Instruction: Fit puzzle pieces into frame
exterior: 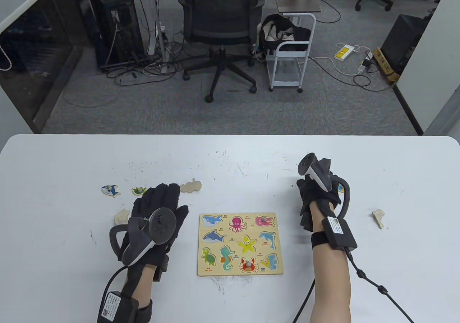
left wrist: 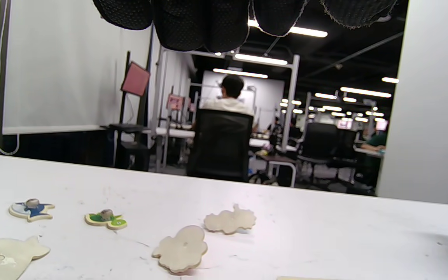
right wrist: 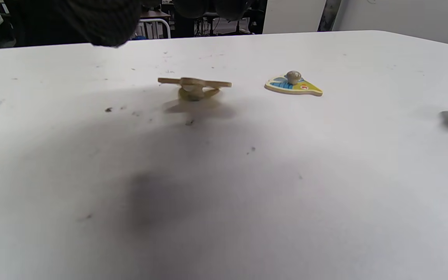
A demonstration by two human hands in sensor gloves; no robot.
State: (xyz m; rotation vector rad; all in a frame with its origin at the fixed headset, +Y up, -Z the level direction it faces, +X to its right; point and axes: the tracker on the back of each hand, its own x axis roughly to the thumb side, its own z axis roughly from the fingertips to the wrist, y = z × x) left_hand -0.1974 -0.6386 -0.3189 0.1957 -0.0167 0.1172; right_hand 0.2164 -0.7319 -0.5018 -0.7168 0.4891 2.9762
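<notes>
The wooden puzzle frame point(exterior: 240, 244) lies flat at the table's middle, between my hands. A pink piece point(exterior: 265, 221) and a crab piece point(exterior: 248, 264) sit in it. My left hand point(exterior: 163, 199) hovers left of the frame with straight fingers point(left wrist: 200, 23) and holds nothing. Before it lie a shark piece point(exterior: 110, 190), a turtle piece point(exterior: 138, 191) and face-down pieces point(exterior: 191, 186) point(left wrist: 181, 249) point(exterior: 121, 217). My right hand point(exterior: 305, 191) hangs right of the frame, fingers loosely bent, empty. Beyond it lie an upturned piece point(right wrist: 194, 87) and a fish piece point(right wrist: 293, 84).
Another face-down piece point(exterior: 379, 218) lies alone at the far right of the white table point(exterior: 72, 164). Beyond the table's far edge stand an office chair point(exterior: 221, 31) and a small cart point(exterior: 291, 49). Cables trail from both wrists toward the near edge.
</notes>
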